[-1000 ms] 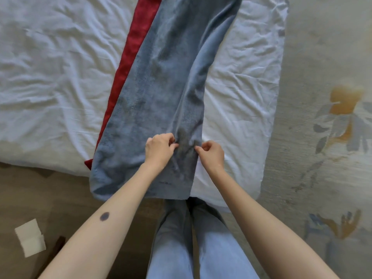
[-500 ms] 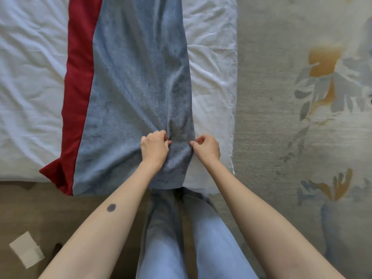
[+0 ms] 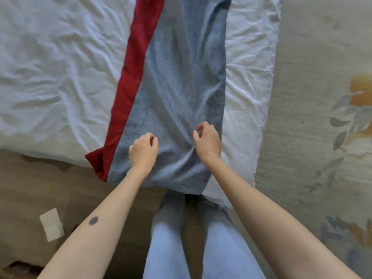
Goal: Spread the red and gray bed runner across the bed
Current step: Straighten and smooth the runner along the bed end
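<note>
The bed runner (image 3: pixel 181 81) lies lengthwise over the white bed (image 3: pixel 60 67), its gray face up and a red band (image 3: pixel 130 77) along its left side. Its near end hangs over the bed's front edge. My left hand (image 3: pixel 143 150) hovers on the gray cloth near that end, fingers loosely curled with no fabric pinched. To its right, my right hand (image 3: pixel 207 140) rests its heel on the runner by the right edge, where the cloth creases. Its thumb and forefinger are apart.
I stand at the bed's front edge, my legs in light jeans (image 3: pixel 191 238) below the runner. A patterned carpet (image 3: pixel 322 137) lies to the right. Brown floor with a white paper scrap (image 3: pixel 52 224) is at the left.
Both hands have let go of the pinched gray cloth and moved apart. The fold between them has flattened, and the runner lies wider at its near end.
</note>
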Motion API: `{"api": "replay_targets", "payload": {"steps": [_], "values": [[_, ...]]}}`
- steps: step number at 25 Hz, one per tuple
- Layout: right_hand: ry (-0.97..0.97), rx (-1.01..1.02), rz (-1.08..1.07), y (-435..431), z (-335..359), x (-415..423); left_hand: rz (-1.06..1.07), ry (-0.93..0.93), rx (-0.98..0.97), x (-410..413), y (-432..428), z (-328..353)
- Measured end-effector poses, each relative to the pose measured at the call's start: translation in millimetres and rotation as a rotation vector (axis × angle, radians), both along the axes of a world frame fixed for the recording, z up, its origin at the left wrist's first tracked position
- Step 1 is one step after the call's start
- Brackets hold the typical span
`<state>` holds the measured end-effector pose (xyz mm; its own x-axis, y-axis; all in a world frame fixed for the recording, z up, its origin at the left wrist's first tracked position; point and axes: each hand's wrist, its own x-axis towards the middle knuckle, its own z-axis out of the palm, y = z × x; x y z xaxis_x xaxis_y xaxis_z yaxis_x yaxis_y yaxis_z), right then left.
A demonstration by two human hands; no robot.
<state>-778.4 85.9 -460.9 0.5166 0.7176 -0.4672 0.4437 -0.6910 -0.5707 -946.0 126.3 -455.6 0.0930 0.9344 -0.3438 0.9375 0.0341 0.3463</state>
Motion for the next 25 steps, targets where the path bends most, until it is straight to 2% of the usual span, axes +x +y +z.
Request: {"api": "replay_targets", "payload": {"steps": [4,9,16,21,25], "values": [[-0.003,0.091,0.309,44.7,12.5,-58.7,0.142,0.058,0.046,-74.2,16.2,3.9],[-0.062,0.068,0.624,76.6,2.2,-141.0,0.284,0.070,0.000,-157.6,24.7,-17.4],[-0.192,0.077,0.964,114.0,-22.3,-221.6,0.178,0.062,-0.027,-217.8,41.6,-52.6],[-0.421,0.048,1.236,124.1,-36.3,-244.9,0.108,0.047,-0.024,-227.5,50.3,-60.5],[-0.527,0.002,1.295,133.4,-29.3,-252.9,0.139,0.052,-0.031,-245.7,48.9,-54.0]]}}
